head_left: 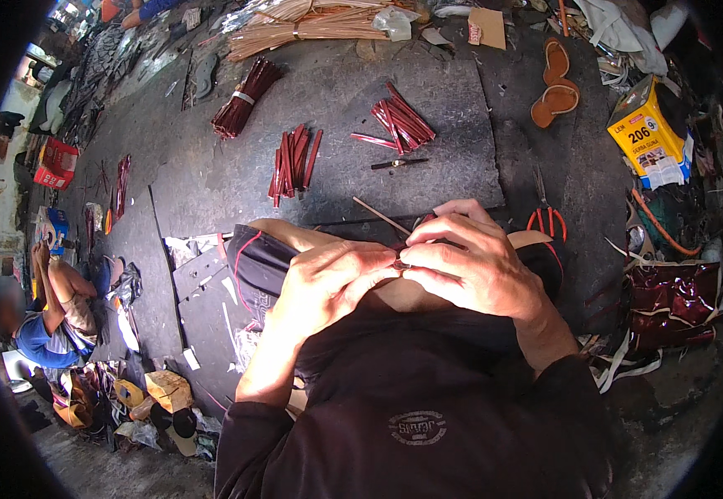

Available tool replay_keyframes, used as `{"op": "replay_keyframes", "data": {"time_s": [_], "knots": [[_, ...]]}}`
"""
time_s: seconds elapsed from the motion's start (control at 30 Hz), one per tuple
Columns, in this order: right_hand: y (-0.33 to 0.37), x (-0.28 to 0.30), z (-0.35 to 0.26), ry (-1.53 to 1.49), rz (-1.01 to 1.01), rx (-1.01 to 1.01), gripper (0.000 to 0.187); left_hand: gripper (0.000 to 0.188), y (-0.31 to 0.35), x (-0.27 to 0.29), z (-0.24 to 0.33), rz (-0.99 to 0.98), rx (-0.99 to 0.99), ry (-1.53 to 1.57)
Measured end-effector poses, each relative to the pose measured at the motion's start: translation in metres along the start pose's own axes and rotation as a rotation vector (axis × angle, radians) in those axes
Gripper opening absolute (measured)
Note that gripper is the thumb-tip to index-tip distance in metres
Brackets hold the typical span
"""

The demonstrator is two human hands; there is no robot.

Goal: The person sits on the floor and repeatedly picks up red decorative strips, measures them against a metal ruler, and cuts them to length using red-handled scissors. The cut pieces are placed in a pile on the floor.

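My left hand [336,279] and my right hand [470,262] meet above my lap, fingertips pinched close together. Between them shows a bit of a dark red glossy strip [399,264], mostly hidden by the fingers. A thin tan stick [378,214] juts out beyond the fingertips toward the far left; its near end is hidden, so I cannot tell which hand has it. On the dark board ahead lie loose dark red strips [293,162], a second pile of such strips [403,121] and a banded bundle [247,98]. A small dark tool [399,164] rests below the second pile.
Orange-handled scissors [548,218] lie by my right knee. Farther right stand a yellow can [651,133] and a dark red glossy bag [676,301]. Two brown sandal soles [555,87] and bundled tan strips [311,29] are at the back. Another person [54,320] sits at left.
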State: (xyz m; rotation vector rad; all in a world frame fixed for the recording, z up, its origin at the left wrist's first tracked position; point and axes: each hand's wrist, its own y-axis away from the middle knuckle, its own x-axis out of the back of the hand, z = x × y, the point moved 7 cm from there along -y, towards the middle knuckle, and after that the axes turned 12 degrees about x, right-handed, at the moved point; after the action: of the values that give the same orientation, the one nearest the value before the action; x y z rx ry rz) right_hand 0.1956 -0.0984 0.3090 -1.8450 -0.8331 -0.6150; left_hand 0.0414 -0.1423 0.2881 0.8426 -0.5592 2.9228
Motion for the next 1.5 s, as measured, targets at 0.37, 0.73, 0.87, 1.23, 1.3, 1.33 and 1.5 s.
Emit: {"op": "replay_keyframes", "data": {"time_s": [0.37, 0.73, 0.87, 1.23, 1.3, 1.33, 1.5], "knots": [[0.009, -0.011, 0.011, -0.106, 0.050, 0.028, 0.028, 0.019, -0.002, -0.005, -0.004, -0.026, 0.040, 0.028], [0.020, -0.004, 0.014, -0.072, 0.242, -0.054, 0.031, 0.022, 0.002, -0.005, -0.010, 0.165, 0.192, 0.327], [0.019, -0.001, 0.010, 0.034, 0.243, -0.014, 0.030, 0.033, 0.006, -0.023, -0.030, -0.093, 0.517, 0.724], [0.011, 0.001, 0.013, 0.023, 0.078, -0.176, 0.035, 0.035, -0.002, -0.007, -0.001, 0.088, 0.255, 0.148], [0.010, 0.000, 0.011, 0.063, 0.089, -0.191, 0.035, 0.036, -0.001, -0.007, 0.003, 0.125, 0.235, 0.136], [0.009, 0.000, 0.010, 0.082, 0.095, -0.198, 0.035, 0.035, 0.000, -0.007, 0.005, 0.135, 0.248, 0.131], [0.010, -0.011, 0.009, 0.147, 0.191, -0.091, 0.035, 0.037, 0.000, -0.007, 0.005, 0.182, 0.251, 0.105]]}}
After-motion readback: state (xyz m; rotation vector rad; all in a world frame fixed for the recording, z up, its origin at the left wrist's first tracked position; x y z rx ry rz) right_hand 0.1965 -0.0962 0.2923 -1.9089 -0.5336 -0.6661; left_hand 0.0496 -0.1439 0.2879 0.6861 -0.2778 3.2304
